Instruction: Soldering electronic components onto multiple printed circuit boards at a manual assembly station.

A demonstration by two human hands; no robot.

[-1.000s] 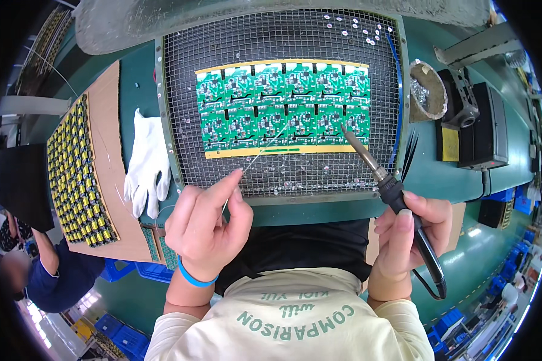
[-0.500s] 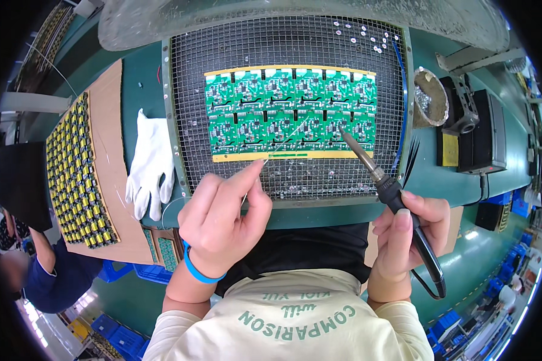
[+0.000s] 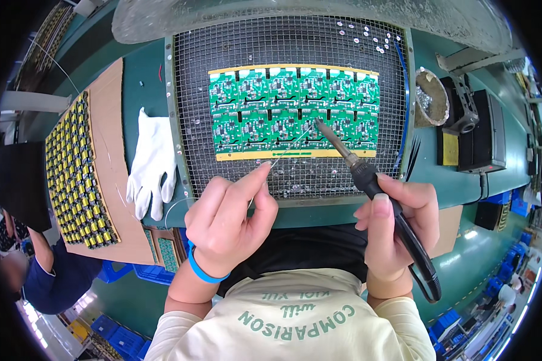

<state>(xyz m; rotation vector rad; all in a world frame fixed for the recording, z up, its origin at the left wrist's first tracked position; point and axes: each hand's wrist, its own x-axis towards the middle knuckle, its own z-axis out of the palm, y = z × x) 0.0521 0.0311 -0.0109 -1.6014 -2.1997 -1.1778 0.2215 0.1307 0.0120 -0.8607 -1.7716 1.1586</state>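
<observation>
A green circuit board panel [image 3: 261,133] with yellow edge strips lies on a wire mesh rack. My right hand [image 3: 401,225] is closed around the black handle of a soldering iron [image 3: 361,171], whose tip meets the lower row of the panel, right of its middle. Between thumb and forefinger, my left hand [image 3: 232,219] pinches a thin solder wire [image 3: 288,150]. The wire slants up over the panel, its end close to the iron's tip. Whether tip and wire touch is too small to tell. A blue band circles my left wrist.
Left of the mesh rack [image 3: 193,114] lies a white glove [image 3: 152,159], beside cardboard bearing rows of yellow components [image 3: 78,174]. To the right stand a round container [image 3: 430,99], an iron holder [image 3: 462,114] and a black box [image 3: 485,132]. Another person [image 3: 60,271] is at far left.
My right hand has brought the iron left and its tip down to the solder wire's end. My left hand has shifted slightly right with the wire.
</observation>
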